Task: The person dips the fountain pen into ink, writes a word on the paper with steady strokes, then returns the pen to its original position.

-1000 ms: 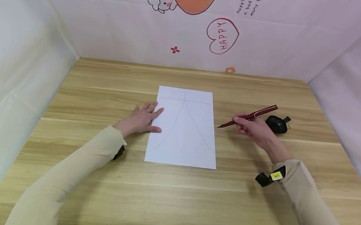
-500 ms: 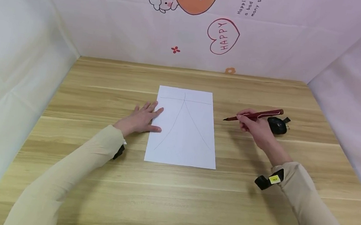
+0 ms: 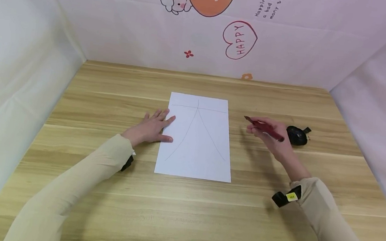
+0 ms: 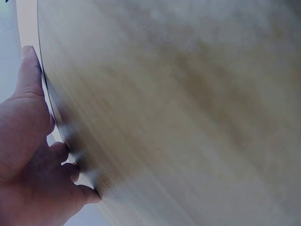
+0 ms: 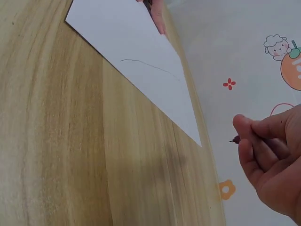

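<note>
A white sheet of paper (image 3: pixel 195 144) lies in the middle of the table, with a thin horizontal line near its top, a short upright stroke and two lines spreading downward. My left hand (image 3: pixel 150 129) rests with spread fingers on the sheet's left edge; the left wrist view shows the same hand (image 4: pixel 28 141) along that edge. To the right of the sheet, my right hand (image 3: pixel 271 135) holds a dark red pen (image 3: pixel 267 129) above the table, its tip toward the upper left. In the right wrist view only the pen's tip (image 5: pixel 236 140) shows past the fingers.
A small black object with a tab (image 3: pixel 297 136) lies on the wooden table (image 3: pixel 175 214) just right of my right hand. White cloth with printed cartoons (image 3: pixel 135 30) stands behind the table, and plain cloth (image 3: pixel 15 76) hangs at both sides.
The pen has turned in my right hand: its rear end swung down toward the person and its tip rose to the upper left. My left hand and the paper stay in place.
</note>
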The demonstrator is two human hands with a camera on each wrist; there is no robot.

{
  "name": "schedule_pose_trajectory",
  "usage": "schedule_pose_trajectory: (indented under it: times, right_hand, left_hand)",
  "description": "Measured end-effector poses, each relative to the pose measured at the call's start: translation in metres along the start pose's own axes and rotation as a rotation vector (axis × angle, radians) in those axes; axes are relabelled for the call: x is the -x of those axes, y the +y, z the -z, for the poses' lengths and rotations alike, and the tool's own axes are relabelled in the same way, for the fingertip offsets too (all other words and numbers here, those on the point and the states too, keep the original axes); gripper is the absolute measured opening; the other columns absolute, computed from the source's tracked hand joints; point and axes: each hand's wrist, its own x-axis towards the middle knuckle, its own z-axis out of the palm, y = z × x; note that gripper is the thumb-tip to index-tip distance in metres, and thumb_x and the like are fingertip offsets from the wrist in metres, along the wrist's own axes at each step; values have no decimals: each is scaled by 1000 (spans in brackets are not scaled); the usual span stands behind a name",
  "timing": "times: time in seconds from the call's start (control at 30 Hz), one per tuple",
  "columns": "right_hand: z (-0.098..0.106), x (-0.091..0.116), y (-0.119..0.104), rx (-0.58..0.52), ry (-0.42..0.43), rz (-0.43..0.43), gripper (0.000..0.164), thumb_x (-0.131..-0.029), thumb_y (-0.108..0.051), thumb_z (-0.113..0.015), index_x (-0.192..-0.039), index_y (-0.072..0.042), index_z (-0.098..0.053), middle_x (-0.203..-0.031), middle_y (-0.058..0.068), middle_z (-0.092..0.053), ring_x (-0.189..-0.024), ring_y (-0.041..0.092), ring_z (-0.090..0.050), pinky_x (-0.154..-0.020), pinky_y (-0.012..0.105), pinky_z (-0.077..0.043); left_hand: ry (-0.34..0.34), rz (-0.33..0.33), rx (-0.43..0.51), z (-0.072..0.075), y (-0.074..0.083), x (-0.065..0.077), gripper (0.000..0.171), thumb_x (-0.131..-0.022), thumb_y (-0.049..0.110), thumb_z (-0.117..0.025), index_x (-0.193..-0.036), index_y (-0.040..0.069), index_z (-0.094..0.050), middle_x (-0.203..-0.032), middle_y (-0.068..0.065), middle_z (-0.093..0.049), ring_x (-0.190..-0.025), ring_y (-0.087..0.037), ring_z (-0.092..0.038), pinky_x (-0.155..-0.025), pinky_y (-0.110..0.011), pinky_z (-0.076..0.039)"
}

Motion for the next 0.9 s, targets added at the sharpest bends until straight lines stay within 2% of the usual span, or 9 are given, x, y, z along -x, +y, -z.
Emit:
schedule_pose_trajectory:
  times: [0.1, 0.23, 0.3, 0.4, 0.47, 0.63, 0.73, 0.8, 0.9]
  right_hand:
    - [2, 2, 2, 34, -27, 32, 40, -89, 7, -54, -126, 17, -46, -97, -12, -72, -88, 1, -69, -75, 13, -53]
    - [8, 6, 6, 155, -1, -1, 39, -93, 3, -49, -132, 5, -49, -108, -2, -72, -91, -4, -67, -77, 12, -51]
    - [11, 8, 8, 194, 46, 1, 37, -95, 0, -46, -131, -1, -53, -109, -1, -71, -91, -5, -67, -77, 12, -51]
    - [13, 12, 10, 145, 133, 45, 33, -96, -4, -46, -127, -2, -58, -103, -6, -73, -89, -2, -68, -77, 13, -52]
    - [14, 13, 9, 93, 192, 94, 30, -95, -6, -50, -122, 0, -61, -96, -12, -73, -85, 0, -69, -75, 14, -53]
    - [6, 16, -5, 68, 332, 194, 23, -89, -4, -61, -110, 2, -67, -85, -16, -72, -75, -2, -65, -63, 10, -49]
    - [-1, 16, -16, 149, 358, 225, 21, -88, 2, -59, -107, 8, -66, -82, -16, -69, -70, -2, -60, -57, 10, -43]
    - [-4, 15, -22, 246, 333, 219, 22, -88, 3, -58, -109, 9, -62, -84, -2, -71, -68, -2, -58, -57, 11, -42]
    - [2, 7, -13, 434, 274, 184, 28, -88, -2, -60, -115, 3, -57, -90, 14, -71, -67, -7, -54, -56, 14, -40]
  left_hand:
    - [-1, 0, 6, -2, 1, -2, 84, -89, 52, -55, -151, 15, -12, -159, -15, 5, -145, -39, 4, -112, -65, -5]
    - [-8, 6, 15, -3, 1, -4, 84, -88, 53, -54, -151, 17, -11, -159, -14, 6, -146, -37, 5, -113, -64, -4]
    - [-10, 3, 15, -4, 2, -5, 84, -88, 53, -54, -151, 17, -11, -159, -13, 6, -146, -37, 5, -113, -64, -4]
    - [-14, 0, 13, -5, 2, -7, 84, -89, 53, -54, -151, 17, -11, -159, -13, 6, -146, -37, 5, -113, -64, -4]
    - [-14, -2, 14, -6, 3, -8, 84, -89, 53, -54, -151, 17, -11, -159, -13, 7, -146, -38, 6, -112, -64, -4]
    - [-16, -6, 26, -7, 5, -10, 84, -89, 53, -53, -151, 18, -11, -159, -13, 7, -146, -37, 6, -113, -64, -3]
    - [-16, -7, 24, -7, 4, -10, 84, -89, 53, -53, -151, 17, -10, -159, -13, 7, -146, -37, 6, -113, -64, -4]
    - [-13, -6, 23, -6, 3, -8, 84, -89, 53, -53, -151, 17, -10, -159, -13, 8, -146, -38, 6, -112, -65, -4]
    - [-8, 2, 36, -5, -1, -5, 83, -90, 52, -53, -151, 16, -10, -159, -15, 8, -146, -39, 7, -112, -65, -2]
